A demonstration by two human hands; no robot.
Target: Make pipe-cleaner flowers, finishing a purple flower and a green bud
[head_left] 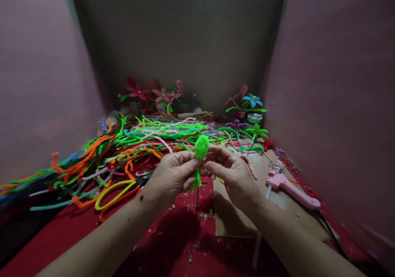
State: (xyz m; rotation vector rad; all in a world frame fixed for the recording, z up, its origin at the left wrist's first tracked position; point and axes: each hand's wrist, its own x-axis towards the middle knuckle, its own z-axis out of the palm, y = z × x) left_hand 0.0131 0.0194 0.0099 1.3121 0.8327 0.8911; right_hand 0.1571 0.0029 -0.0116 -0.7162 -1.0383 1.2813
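A bright green pipe-cleaner flower bud [201, 147] stands upright between my hands, its cut ends gathered below around a thin dark stem wire [197, 203]. My left hand [175, 171] is closed on the bud's base, thumb in front and fingers behind. From the other side, my right hand [230, 172] has its curled fingers and thumb at the bud; part of their contact is hidden behind it. Under my hands lies a red cloth [173, 240] scattered with small fuzzy clippings.
Many coloured pipe cleaners [173, 131] spread across the back and left. Scissors [115, 192] with yellow and orange handles lie beside my left forearm. A pink glue gun [293, 188] rests on cardboard [234, 223] at right. Finished pipe-cleaner flowers [162, 95] stand behind, near a jar [254, 119].
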